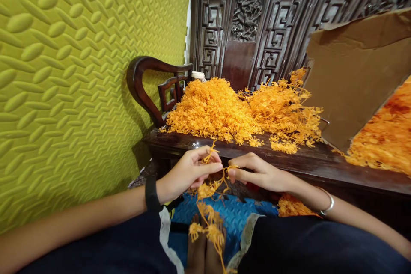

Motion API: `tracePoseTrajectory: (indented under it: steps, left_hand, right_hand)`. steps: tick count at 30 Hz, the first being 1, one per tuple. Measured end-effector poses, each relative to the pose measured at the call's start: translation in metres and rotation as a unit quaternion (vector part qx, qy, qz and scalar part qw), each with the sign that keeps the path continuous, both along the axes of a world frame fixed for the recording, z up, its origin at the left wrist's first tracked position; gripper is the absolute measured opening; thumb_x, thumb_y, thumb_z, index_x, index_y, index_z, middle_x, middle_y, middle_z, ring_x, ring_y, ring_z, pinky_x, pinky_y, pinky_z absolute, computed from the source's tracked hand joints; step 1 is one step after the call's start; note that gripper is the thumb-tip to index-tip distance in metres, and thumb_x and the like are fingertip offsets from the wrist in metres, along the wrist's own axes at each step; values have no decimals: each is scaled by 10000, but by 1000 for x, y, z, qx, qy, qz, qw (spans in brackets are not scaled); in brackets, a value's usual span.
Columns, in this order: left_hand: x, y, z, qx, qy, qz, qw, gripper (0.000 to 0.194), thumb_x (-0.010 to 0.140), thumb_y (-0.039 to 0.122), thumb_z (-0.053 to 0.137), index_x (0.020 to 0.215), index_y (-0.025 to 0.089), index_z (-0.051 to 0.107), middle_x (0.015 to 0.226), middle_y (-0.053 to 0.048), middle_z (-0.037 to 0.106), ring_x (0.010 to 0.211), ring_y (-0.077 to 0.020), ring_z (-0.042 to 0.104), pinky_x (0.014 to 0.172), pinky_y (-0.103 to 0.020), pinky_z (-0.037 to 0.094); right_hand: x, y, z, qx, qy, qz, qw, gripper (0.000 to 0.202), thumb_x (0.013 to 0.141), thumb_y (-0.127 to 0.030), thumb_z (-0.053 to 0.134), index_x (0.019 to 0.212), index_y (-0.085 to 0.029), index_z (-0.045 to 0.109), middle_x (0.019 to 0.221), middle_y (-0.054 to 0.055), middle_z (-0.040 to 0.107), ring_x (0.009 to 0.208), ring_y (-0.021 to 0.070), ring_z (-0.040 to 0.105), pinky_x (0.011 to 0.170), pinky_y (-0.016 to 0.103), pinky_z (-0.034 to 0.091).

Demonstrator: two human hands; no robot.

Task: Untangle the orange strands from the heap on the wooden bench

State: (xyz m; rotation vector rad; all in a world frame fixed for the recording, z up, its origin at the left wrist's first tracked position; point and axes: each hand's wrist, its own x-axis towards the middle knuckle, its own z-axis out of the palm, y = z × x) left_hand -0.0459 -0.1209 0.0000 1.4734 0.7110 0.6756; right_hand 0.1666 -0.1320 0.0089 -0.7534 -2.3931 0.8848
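Note:
Orange plastic flower strands (209, 189) hang down between my hands toward my lap and feet. My left hand (192, 168) is closed on part of the strand, thumb against the fingers, with an orange tip poking up above it. Just to its right, my right hand (253, 171) pinches another small piece of the same orange strand between thumb and fingertips. The two hands are close but apart. Behind them, a big heap of orange pieces (212, 109) lies on the dark wooden bench (231, 149), with a looser pile (284, 109) beside it.
A cardboard sheet (356, 68) stands at the right, with more orange pieces (382, 132) by it. A curved wooden armrest (144, 66) borders the left, near the yellow padded wall (73, 94). A white-lidded jar (198, 75) stands behind the heap. A blue mat (237, 216) lies below.

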Motion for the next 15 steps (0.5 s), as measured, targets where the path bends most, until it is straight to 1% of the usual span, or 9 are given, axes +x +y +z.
tracePoseTrajectory:
  steps: [2,4,6,8,11,15]
  left_hand:
    - [1,-1,0,39,30,-1,999,303,740,383,639,952,194,533,592,91,367,396,-24,253,350,-157,208]
    - [1,-3,1,93,58,-9,994,304,739,360,644,970,181,562,608,84,365,441,-33,288,396,-166,243]
    - [1,-5,5,161,86,-30,983,213,767,338,614,868,150,608,612,64,398,519,-57,348,470,-183,293]
    - [-1,-6,9,214,117,-69,967,208,806,319,566,748,127,623,629,39,457,590,-79,398,536,-198,323]
    - [-5,-7,15,242,133,-124,953,230,840,270,523,705,116,627,666,17,522,648,-88,455,604,-197,354]
    - [-9,-7,17,243,100,-163,951,232,839,227,521,657,112,606,663,13,538,635,-78,474,623,-184,368]
  right_hand:
    - [-4,-2,5,21,0,4,1000,316,922,-261,403,739,-98,603,656,7,556,576,53,481,573,171,371]
    - [-6,-4,9,33,0,3,999,315,924,-255,398,733,-100,595,672,12,561,591,56,484,587,172,374]
    - [-7,-5,12,34,-6,10,999,316,922,-259,403,724,-98,589,659,12,550,593,61,481,586,176,371]
    - [-8,-5,14,22,-21,28,999,324,917,-267,413,705,-93,586,635,12,534,588,66,475,579,179,367]
    - [-7,-5,14,-15,-39,66,997,347,908,-289,432,677,-84,591,600,12,522,569,66,464,570,183,365]
    - [-5,-5,11,-95,-44,93,990,394,909,-313,423,647,-78,600,548,-2,496,487,49,406,512,181,334]
